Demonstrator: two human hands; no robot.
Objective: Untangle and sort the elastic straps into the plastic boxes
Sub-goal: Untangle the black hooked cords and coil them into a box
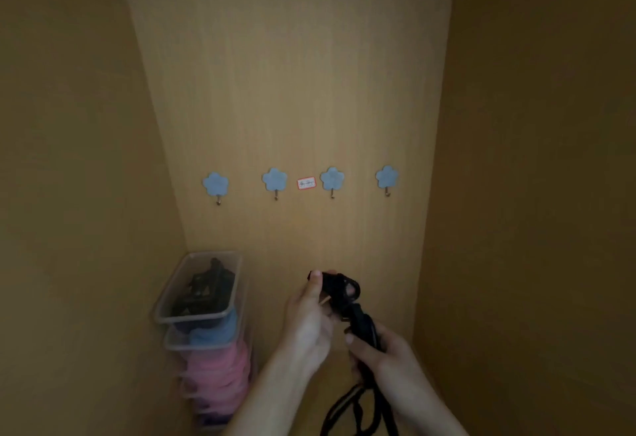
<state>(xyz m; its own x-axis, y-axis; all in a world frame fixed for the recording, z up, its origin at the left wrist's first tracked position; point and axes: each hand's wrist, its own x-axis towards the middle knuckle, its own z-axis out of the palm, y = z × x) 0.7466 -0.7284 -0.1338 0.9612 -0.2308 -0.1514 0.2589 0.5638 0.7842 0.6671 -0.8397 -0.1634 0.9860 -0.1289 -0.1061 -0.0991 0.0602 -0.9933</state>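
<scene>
Gripping a knotted black strap (358,315), both hands beside clear plastic boxes (199,301).

The left arm (268,391) and right arm (423,404) reach in from the near edge, close together. The left hand (309,318) is farther, thumb up, fingers curled round a knot of black straps (344,286). The right hand (382,356), nearer and just right of it, grips the same straps lower down.
</scene>
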